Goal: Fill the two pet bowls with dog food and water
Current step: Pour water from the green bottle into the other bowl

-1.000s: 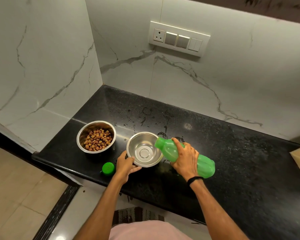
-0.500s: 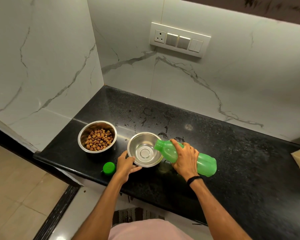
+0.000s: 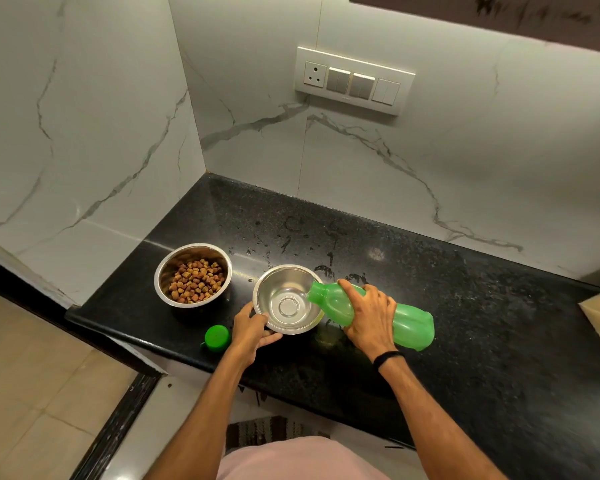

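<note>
Tipped lower than before, the green plastic bottle pokes its mouth over the right rim of the round steel bowl near the edge of the black counter, so water can run in. The right hand wraps around the bottle, and the left hand grips the bowl's near rim to steady it.

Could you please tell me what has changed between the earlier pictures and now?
The right hand has tipped the green bottle flatter, its mouth dropping lower over the near steel bowl. Nothing was grasped or released. The left hand still holds that bowl's rim; the kibble bowl and green cap stayed put.
</note>
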